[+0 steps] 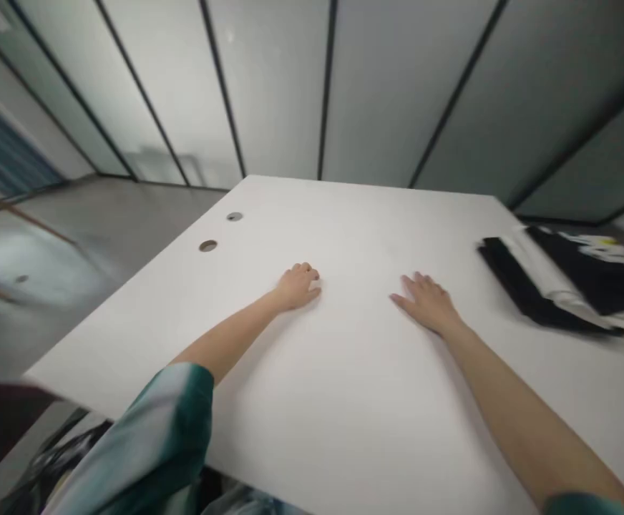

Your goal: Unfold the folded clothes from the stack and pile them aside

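Both of my arms reach out over a white table (344, 400). My left hand (297, 287) is palm down at the middle of the tabletop, its fingers slightly curled and apart, with nothing in it. To the right, my right hand (426, 303) rests on the white surface with fingers spread and thumb out, holding nothing. A pile of folded clothes (574, 275), black and white with some print and yellow, lies at the table's right side, beyond my right hand. It is somewhat blurred.
Two round holes (208, 245) pierce the tabletop near its left edge. Frosted glass panels (274, 86) with dark frames stand behind the table. Grey floor (129, 214) shows at the left. Dark items (59, 458), hard to make out, lie below the near left edge.
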Motion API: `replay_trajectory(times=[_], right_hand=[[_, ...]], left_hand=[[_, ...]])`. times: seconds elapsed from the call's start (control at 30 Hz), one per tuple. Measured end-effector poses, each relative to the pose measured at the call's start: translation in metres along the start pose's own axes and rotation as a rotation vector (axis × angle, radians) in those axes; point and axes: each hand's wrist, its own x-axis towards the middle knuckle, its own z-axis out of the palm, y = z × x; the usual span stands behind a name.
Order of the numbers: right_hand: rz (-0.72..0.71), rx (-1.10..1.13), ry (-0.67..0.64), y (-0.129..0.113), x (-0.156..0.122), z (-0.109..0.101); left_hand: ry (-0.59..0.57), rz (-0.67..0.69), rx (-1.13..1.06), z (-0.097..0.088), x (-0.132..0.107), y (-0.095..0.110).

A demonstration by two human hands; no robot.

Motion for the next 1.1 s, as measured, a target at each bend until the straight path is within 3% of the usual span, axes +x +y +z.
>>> replay_trajectory(times=[0.1, 0.17, 0.27, 0.4, 0.5, 0.57, 0.67, 0.8, 0.87, 0.97, 1.03, 1.1], right_hand=[[0.003, 0.041, 0.035, -0.002, -0.002, -0.003], [-0.001, 0.077, 0.064, -0.001, -0.003, 0.001], [-0.026, 0.171, 0.155, 0.006, -0.002, 0.004], [0.019, 0.302, 0.549, 0.036, 0.001, -0.021], [0.148, 0.255, 0.867, 0.079, -0.001, -0.060], [0.285, 0.156, 0.957, 0.113, -0.007, -0.082], [0.500, 0.013, 0.910, 0.160, -0.019, -0.099], [0.592, -0.012, 0.579, 0.197, -0.028, -0.105], [0.646, 0.033, 0.496, 0.198, -0.025, -0.109], [0.692, 0.099, 0.637, 0.170, -0.015, -0.114], [0.523, 0.174, 0.743, 0.135, -0.011, -0.112], [0.222, 0.303, 0.689, 0.093, -0.011, -0.104]], left_hand=[[0.065, -0.038, 0.073, 0.013, 0.030, 0.018], [0.102, -0.036, 0.089, 0.020, 0.039, 0.020], [0.064, -0.057, 0.097, 0.026, 0.043, 0.015], [0.022, -0.071, 0.111, 0.027, 0.045, 0.010], [0.032, -0.063, 0.120, 0.026, 0.046, 0.012], [0.039, -0.061, 0.123, 0.025, 0.046, 0.013], [0.037, -0.061, 0.129, 0.025, 0.046, 0.014], [0.056, -0.053, 0.106, 0.026, 0.045, 0.014], [0.070, -0.045, 0.085, 0.027, 0.046, 0.013], [0.082, -0.038, 0.064, 0.029, 0.046, 0.011], [0.088, -0.039, 0.044, 0.031, 0.047, 0.010], [0.088, -0.038, 0.025, 0.031, 0.046, 0.009]])
